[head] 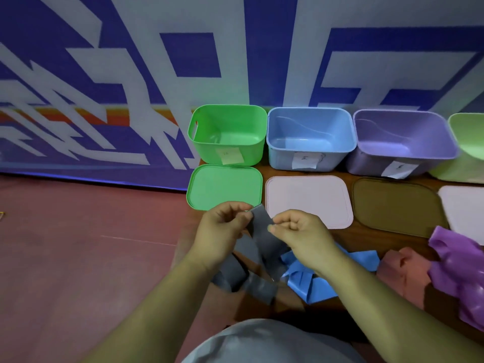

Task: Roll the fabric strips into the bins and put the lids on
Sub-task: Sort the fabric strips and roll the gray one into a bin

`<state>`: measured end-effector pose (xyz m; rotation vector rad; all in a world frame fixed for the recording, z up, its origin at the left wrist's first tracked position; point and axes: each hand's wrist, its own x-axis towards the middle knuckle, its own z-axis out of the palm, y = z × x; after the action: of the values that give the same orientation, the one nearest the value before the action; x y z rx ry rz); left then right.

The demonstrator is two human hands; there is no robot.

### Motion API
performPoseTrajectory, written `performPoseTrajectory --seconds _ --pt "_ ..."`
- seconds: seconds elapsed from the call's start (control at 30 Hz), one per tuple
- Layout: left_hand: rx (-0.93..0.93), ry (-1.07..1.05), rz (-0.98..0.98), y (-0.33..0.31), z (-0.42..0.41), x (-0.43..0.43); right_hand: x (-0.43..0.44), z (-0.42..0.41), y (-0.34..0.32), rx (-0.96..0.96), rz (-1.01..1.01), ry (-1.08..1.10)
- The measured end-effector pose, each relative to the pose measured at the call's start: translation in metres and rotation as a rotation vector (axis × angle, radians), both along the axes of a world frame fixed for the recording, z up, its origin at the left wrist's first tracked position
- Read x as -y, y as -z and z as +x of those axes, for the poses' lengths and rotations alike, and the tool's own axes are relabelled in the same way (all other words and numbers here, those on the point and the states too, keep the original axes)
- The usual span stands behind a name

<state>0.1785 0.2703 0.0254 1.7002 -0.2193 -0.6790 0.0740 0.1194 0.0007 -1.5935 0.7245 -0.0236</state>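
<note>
Both hands pinch the top end of a grey fabric strip (pixel 262 231): my left hand (pixel 222 231) on its left edge, my right hand (pixel 301 231) on its right. The strip's tail hangs down onto the wooden table (pixel 372 237). Blue (pixel 314 273), pink (pixel 408 271) and purple (pixel 461 273) strips lie to the right. At the back stand a green bin (pixel 227 134), a blue bin (pixel 309 137) and a purple bin (pixel 403 142), all without lids. In front lie a green lid (pixel 225 186), a white lid (pixel 309 200) and a brown lid (pixel 398 205).
A pale green bin (pixel 468 142) and another white lid (pixel 463 205) are cut off at the right edge. A blue and white patterned wall (pixel 157 74) rises behind the bins. Red floor (pixel 78 244) lies left of the table.
</note>
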Motion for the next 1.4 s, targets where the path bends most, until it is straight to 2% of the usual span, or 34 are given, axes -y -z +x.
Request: performPoseTrajectory --seconds 0.43,0.7,0.87,1.03,1.4 --pt "-0.1 -0.3 -0.008 0.002 -0.05 0.02 0.037 -0.013 -0.005 0.008 0.012 -0.228" --pt "-0.089 -0.354 -0.051 -0.003 -0.057 0.016 0.036 -0.011 -0.004 0.012 -0.064 -0.345" --pt "-0.095 -0.384 -0.064 -0.003 -0.04 -0.004 0.019 0.002 0.002 0.009 -0.117 -0.335" --pt "-0.074 -0.385 -0.043 0.003 -0.012 -0.034 0.004 0.01 0.024 -0.089 -0.153 -0.285" --pt "-0.014 -0.425 -0.006 0.008 0.061 -0.076 -0.026 0.044 0.087 -0.297 -0.426 -0.244"
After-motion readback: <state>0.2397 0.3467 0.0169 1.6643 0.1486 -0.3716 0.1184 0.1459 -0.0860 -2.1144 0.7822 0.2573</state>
